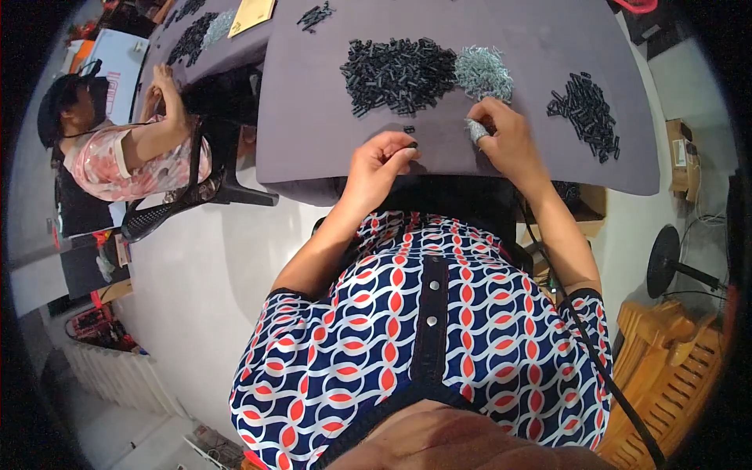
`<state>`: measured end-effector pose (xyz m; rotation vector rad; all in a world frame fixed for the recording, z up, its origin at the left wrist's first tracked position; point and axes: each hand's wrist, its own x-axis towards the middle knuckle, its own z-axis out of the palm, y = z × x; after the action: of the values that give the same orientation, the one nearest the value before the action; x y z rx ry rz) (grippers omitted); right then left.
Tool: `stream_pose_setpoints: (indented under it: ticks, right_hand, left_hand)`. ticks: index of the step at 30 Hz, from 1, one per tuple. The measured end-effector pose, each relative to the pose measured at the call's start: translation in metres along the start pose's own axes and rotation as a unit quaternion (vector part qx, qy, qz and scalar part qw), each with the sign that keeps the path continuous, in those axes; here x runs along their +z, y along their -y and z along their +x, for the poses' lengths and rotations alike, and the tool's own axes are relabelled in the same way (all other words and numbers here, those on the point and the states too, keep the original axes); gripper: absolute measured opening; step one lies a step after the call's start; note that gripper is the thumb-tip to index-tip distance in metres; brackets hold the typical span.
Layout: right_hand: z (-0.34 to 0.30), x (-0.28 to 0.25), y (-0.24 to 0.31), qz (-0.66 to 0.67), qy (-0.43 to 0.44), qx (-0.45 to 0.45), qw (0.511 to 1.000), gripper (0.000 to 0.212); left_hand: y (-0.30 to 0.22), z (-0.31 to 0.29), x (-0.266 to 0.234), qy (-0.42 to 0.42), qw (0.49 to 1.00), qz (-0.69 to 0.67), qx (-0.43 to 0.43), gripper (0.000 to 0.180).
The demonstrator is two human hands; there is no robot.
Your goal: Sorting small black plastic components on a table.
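The person sat close against a table (313, 117) covered in grey-purple cloth, both forearms reaching up onto it from a lap of navy, red and white patterned fabric. The left hand (381, 160) rested near the table's front edge with its fingers curled in, thumb and forefinger pinched on a small black part (410, 144); another tiny black piece (409, 129) lay on the cloth just beyond it. The right hand (501, 133) sat a little farther in, fingers bent and closed around a small bundle of silvery pins (475, 130) that poked out on the thumb side. Just past that hand lay a heap of the same pale grey pins (484, 72), touching a larger heap of black parts (398, 74) spread toward the middle of the table. Well off to the right lay a looser scatter of black parts (586, 113), and a small dark cluster (315, 15) sat near the far edge. At a second table to the left, another person (117, 149) in a pink top sat on a black chair (196, 192), hands up at similar piles. A wooden crate-like thing (666, 368) stood on the floor at lower right, beside a black round-based stand (666, 258).
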<state>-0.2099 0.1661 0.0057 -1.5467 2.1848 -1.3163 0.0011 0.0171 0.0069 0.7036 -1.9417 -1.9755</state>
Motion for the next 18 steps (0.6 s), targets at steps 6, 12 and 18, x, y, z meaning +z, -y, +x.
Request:
stream_pose_setpoints:
  ticks: [6,12,18]
  right_hand:
    - [0.006,0.015,0.027,0.264,0.102,0.107,0.953,0.017]
    - [0.010,0.017,0.046,0.218,0.151,0.078,0.961,0.021]
    - [0.006,0.017,0.046,0.196,0.202,0.085,0.956,0.021]
  left_hand:
    - [-0.002,0.002,0.005,0.006,1.000,-0.004,0.002,0.015]
    - [-0.003,0.001,0.011,-0.019,1.000,0.018,0.015,0.013]
    - [-0.011,-0.008,0.009,-0.003,0.988,0.144,0.052,0.013]
